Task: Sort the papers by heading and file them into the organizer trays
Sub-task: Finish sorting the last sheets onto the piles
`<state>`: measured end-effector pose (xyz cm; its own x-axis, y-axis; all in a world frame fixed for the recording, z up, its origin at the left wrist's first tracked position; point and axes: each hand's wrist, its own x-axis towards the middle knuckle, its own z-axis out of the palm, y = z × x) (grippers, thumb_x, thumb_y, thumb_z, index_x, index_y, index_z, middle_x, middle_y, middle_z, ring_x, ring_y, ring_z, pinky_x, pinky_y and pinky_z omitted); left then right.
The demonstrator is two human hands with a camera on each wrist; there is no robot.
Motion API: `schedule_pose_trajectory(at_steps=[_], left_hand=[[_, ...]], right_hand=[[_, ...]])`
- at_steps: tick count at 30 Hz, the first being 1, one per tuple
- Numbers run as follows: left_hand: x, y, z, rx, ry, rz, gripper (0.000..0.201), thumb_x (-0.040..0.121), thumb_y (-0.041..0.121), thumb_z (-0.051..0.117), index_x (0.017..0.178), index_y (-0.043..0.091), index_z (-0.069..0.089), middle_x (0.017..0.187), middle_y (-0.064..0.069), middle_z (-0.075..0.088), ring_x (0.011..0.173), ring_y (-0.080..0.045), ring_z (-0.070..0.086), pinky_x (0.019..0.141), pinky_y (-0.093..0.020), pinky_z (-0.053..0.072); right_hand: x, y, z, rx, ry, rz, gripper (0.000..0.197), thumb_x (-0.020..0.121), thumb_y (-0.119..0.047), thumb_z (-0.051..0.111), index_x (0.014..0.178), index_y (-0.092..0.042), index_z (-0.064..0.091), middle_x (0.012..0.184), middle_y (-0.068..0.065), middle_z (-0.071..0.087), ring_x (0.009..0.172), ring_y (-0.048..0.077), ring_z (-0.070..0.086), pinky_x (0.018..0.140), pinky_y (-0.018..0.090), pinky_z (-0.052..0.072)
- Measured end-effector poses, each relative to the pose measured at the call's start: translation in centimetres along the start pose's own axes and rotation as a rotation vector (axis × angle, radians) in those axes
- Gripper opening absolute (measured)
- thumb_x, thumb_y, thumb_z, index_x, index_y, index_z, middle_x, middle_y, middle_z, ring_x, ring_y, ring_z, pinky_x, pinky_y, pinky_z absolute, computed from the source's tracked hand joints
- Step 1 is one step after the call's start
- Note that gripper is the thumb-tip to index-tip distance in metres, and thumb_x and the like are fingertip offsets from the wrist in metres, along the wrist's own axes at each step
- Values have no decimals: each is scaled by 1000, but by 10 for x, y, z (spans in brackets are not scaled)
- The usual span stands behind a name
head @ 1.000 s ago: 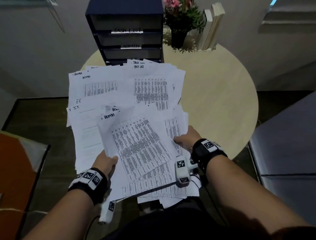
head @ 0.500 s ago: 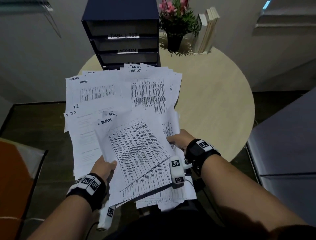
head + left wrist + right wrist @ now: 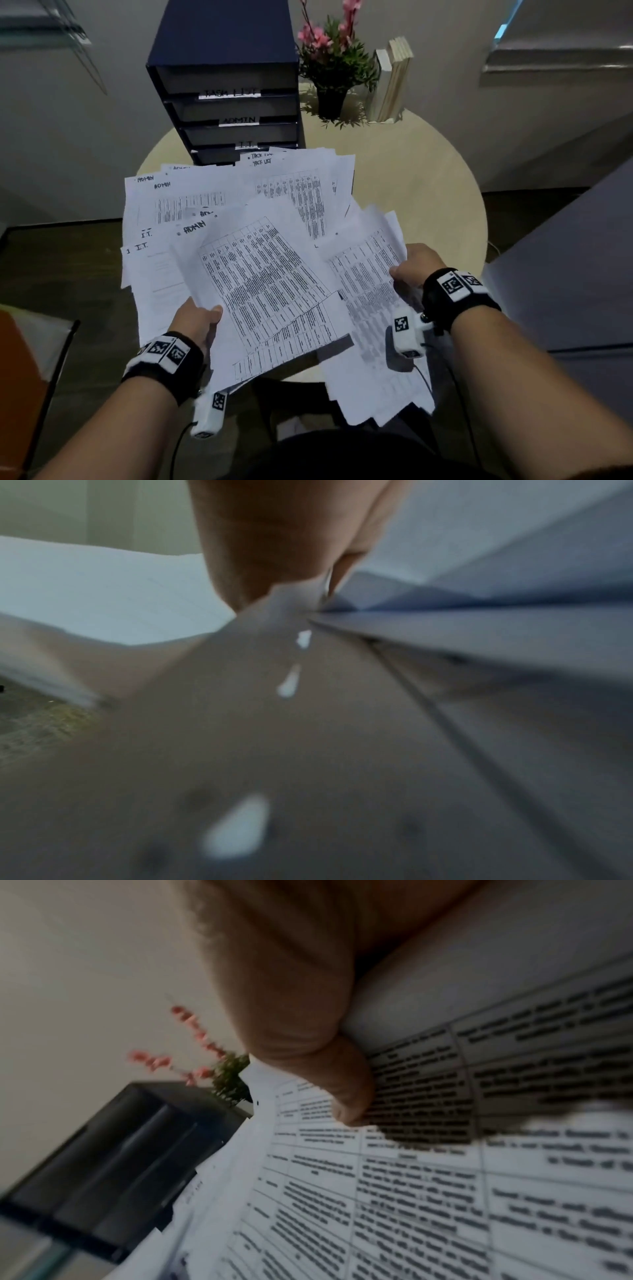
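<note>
Round pale wooden counter bearing a pink-flowered plant in a dark pot beside upright cream-coloured books.

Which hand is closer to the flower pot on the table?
Right. The right hand grips sheets just in front of the flower pot; the left hand grips sheets nearer the person, further left.
</note>
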<state>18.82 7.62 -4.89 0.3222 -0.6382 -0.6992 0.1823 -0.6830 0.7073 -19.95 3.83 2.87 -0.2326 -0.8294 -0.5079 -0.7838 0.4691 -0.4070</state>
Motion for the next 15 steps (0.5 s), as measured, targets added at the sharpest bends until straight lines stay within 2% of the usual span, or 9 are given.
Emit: schedule_pose_trajectory(at_steps=[2, 6, 10, 15], left_hand=[[2, 7, 15, 10, -8, -8, 32, 94, -3, 57, 117, 19, 54, 77, -4, 59, 66, -18, 52, 69, -29, 42], [1, 18, 51, 43, 10, 4, 21, 95, 2, 57, 103, 21, 53, 75, -7, 56, 59, -17, 48, 62, -28, 39], [2, 27, 82, 82, 21, 28, 23, 96, 3, 56, 114, 17, 49, 77, -9, 55, 58, -19, 47, 61, -29, 39], [6, 31, 111, 44, 90, 11, 24, 95, 2, 56, 112, 19, 51, 80, -9, 58, 59, -18, 50, 58, -28, 40]], right_hand=[[4, 8, -14, -27, 38, 7, 18, 84, -11, 67, 101, -3, 66, 93, 16, 66, 84, 30, 63, 71, 29, 46], [19, 29, -50, -73, 179, 44, 13, 84, -8, 59, 97, -7, 64, 88, 13, 62, 79, 30, 57, 70, 30, 43], [40, 48, -85, -100, 293, 102, 6, 88, -9, 54, 90, -13, 55, 82, 10, 57, 76, 32, 55, 67, 33, 43], [80, 73, -118, -63, 298, 192, 5, 89, -5, 53, 93, -6, 56, 87, 16, 56, 78, 33, 53, 69, 34, 44]])
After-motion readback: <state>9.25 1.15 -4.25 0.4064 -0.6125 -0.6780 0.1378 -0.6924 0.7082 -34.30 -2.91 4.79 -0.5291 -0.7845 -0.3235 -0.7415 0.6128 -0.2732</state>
